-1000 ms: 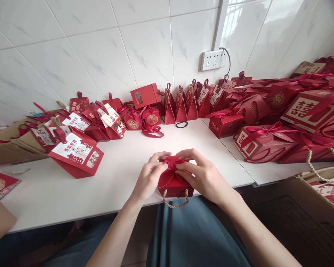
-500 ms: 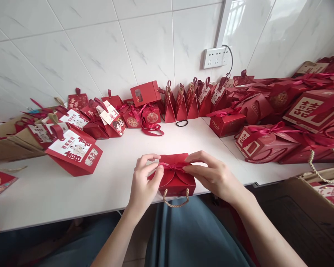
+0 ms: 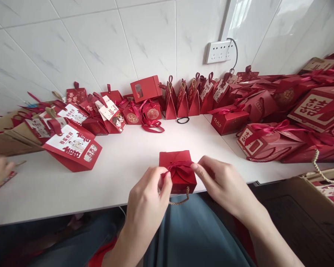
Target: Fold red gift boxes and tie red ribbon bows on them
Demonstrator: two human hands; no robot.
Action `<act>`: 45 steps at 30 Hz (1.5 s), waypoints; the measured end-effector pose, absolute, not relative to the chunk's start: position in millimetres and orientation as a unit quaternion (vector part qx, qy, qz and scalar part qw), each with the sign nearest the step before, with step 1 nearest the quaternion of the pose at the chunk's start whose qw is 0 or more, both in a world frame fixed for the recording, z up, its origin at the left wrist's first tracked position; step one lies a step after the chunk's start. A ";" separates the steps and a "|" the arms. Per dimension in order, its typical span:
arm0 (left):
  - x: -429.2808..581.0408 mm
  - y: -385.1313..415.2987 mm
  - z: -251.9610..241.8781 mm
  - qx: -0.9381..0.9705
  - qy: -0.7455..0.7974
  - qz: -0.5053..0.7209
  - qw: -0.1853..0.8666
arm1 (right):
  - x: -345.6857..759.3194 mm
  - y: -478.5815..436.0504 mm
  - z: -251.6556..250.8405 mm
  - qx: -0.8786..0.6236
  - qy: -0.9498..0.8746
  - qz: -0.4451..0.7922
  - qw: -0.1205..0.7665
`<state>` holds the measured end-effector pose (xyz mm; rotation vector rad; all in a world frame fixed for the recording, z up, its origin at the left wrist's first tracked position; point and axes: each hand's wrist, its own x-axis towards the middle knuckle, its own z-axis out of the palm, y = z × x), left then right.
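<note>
A small red gift box (image 3: 185, 182) with petal-shaped top flaps stands at the table's front edge. A dark red ribbon (image 3: 180, 167) is tied in a bow across its top. My left hand (image 3: 151, 189) pinches the ribbon on the left side, its thumb and fingers together. On the other side, my right hand (image 3: 221, 181) grips the ribbon's right end between thumb and curled fingers. A twisted cord handle (image 3: 180, 202) hangs from the box's front, partly hidden by my left hand.
Several red gift boxes line the wall, with a larger pile (image 3: 284, 107) at right. A red box with a white label (image 3: 72, 146) stands to the left. Another person's hand (image 3: 0, 172) is at the far left. A cardboard carton (image 3: 297, 207) sits at lower right.
Both hands have moved from the box's top to the ribbon's two sides, and the bow shows more fully. Another person's hand has come into view over the red item at far left.
</note>
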<state>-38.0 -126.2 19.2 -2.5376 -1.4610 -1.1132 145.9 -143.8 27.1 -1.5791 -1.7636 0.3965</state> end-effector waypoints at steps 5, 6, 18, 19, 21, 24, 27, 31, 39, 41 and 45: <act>-35.1 -125.5 17.5 -0.806 -0.466 -0.364 0.006 | 131.2 -139.4 24.3 -0.661 -0.641 0.237 0.311; -35.1 -124.2 16.4 -0.804 -0.466 -0.369 -0.008 | 129.9 -138.4 23.9 -0.668 -0.632 0.240 0.310; -41.3 -119.4 4.3 -0.761 -0.489 -0.408 -0.123 | 128.0 -128.7 18.1 -0.657 -0.572 0.300 0.388; -43.3 -119.0 5.7 -0.748 -0.503 -0.414 -0.125 | 128.7 -127.8 17.0 -0.652 -0.575 0.302 0.392; -49.5 -117.6 9.5 -0.708 -0.545 -0.423 -0.151 | 130.6 -127.0 15.4 -0.641 -0.576 0.319 0.395; -63.5 -113.5 15.9 -0.659 -0.601 -0.358 -0.277 | 133.8 -127.3 14.7 -0.623 -0.573 0.355 0.397; -79.5 -106.7 20.5 -0.669 -0.568 -0.225 -0.424 | 135.6 -127.7 14.8 -0.608 -0.580 0.366 0.401; -94.2 -91.7 24.3 -0.695 -0.500 -0.186 -0.481 | 136.2 -127.9 14.1 -0.598 -0.591 0.362 0.403; -63.0 -36.9 29.2 -0.728 -0.472 -0.325 -0.378 | 133.9 -130.5 12.3 -0.592 -0.603 0.343 0.410; -51.8 -27.5 23.6 -0.743 -0.462 -0.310 -0.371 | 132.9 -131.1 11.8 -0.587 -0.603 0.346 0.415; -44.7 -33.0 7.7 -0.699 -0.536 -0.353 -0.317 | 132.4 -132.3 10.7 -0.586 -0.594 0.361 0.417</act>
